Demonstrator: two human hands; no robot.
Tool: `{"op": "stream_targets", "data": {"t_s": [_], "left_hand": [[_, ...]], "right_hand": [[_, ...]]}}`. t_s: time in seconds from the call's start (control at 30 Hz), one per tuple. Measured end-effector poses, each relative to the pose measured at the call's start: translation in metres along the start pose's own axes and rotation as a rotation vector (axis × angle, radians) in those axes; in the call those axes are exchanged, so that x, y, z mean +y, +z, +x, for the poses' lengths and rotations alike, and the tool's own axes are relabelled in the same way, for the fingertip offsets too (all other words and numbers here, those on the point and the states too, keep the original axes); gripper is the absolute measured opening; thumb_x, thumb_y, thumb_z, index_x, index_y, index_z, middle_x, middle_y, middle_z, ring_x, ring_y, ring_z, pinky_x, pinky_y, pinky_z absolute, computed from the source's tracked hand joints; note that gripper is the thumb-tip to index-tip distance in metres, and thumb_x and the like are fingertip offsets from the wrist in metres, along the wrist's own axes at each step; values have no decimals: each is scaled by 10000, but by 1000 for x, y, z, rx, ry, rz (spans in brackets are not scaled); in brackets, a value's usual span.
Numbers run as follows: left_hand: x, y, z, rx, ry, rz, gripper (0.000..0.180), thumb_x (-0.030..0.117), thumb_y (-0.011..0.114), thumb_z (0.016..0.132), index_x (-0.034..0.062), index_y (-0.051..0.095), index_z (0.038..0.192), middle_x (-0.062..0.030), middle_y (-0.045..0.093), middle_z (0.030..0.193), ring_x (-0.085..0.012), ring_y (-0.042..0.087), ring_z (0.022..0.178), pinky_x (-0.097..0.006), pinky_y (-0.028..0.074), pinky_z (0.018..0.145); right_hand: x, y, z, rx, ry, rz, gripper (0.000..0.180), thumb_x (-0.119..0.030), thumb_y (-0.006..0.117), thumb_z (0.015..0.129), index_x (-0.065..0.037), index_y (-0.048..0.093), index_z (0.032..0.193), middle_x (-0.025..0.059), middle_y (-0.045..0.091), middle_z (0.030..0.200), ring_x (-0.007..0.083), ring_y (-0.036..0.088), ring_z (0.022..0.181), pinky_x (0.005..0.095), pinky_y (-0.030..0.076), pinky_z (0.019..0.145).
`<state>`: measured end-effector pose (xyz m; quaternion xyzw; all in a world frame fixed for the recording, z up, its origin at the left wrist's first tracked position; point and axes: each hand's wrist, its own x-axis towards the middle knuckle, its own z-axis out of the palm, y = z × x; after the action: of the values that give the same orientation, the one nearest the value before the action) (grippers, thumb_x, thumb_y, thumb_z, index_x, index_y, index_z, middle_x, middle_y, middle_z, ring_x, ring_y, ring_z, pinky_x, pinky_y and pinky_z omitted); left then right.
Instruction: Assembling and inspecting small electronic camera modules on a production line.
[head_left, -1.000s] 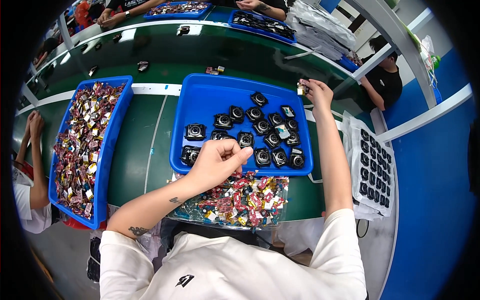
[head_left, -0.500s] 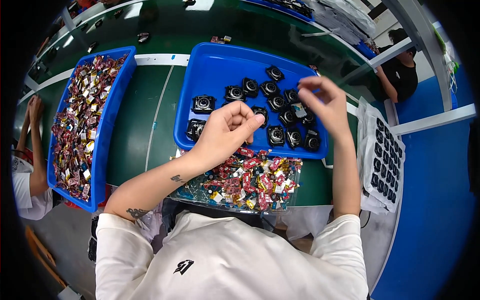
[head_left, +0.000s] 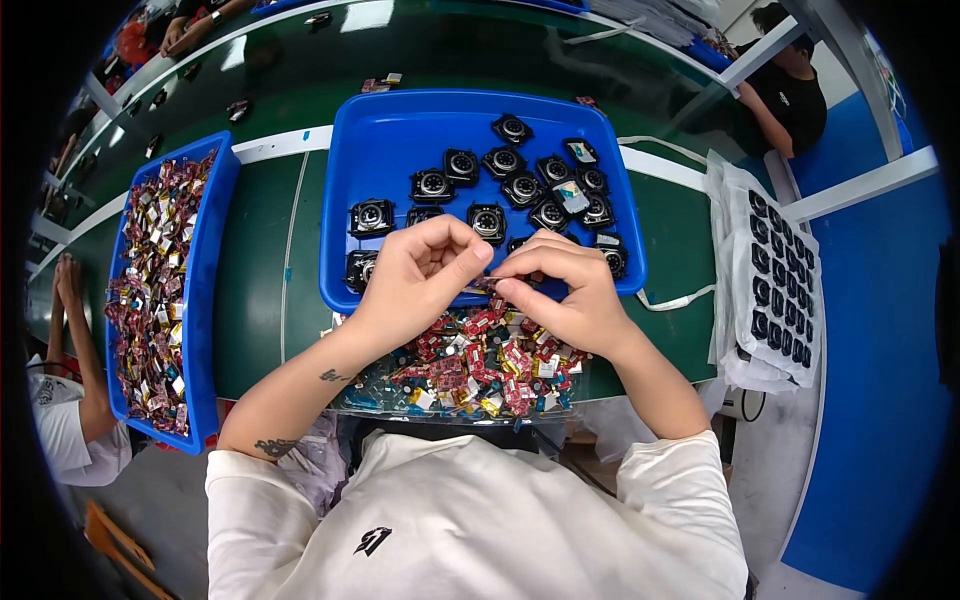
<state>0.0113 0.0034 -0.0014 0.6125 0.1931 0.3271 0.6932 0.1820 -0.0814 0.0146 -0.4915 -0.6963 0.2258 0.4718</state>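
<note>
My left hand (head_left: 425,275) and my right hand (head_left: 572,290) meet over the near edge of a blue tray (head_left: 585,112). Their pinched fingertips close on a small red circuit board (head_left: 486,284), mostly hidden by the fingers. Black watch cases (head_left: 487,222) with round sensor backs lie in the tray beyond my hands. One case carries a pale part (head_left: 571,196) on top. Below my wrists, a clear tray (head_left: 365,402) is heaped with red circuit boards (head_left: 517,362) joined to yellow and white pieces.
At left stands a long blue bin (head_left: 203,300) filled with similar boards. White sheets (head_left: 740,350) at right hold rows of black cases. A green conveyor (head_left: 440,45) with scattered parts runs behind. One person (head_left: 70,400) sits at left, another (head_left: 790,100) at far right.
My right hand has come from over the tray's right side to meet my left hand. Both now pinch at the small board. The view has shifted slightly.
</note>
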Motion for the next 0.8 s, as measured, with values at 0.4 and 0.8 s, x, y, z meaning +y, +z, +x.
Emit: {"op": "stream_targets", "data": {"t_s": [0.4, 0.8], "left_hand": [[4, 0, -2, -75, 102, 109, 94, 85, 579, 877, -8, 595, 881, -22, 585, 864, -48, 526, 750, -190, 423, 661], [4, 2, 0, -51, 93, 151, 172, 35, 699, 757, 15, 593, 891, -15, 556, 908, -26, 416, 674, -172, 353, 596]], "right_hand": [[7, -9, -8, 8, 196, 281, 119, -70, 676, 795, 2, 670, 890, 69, 657, 808, 98, 612, 751, 224, 486, 671], [5, -8, -11, 62, 249, 421, 163, -26, 645, 816, 42, 640, 964, 96, 648, 921, 120, 614, 833, 232, 493, 729]]}}
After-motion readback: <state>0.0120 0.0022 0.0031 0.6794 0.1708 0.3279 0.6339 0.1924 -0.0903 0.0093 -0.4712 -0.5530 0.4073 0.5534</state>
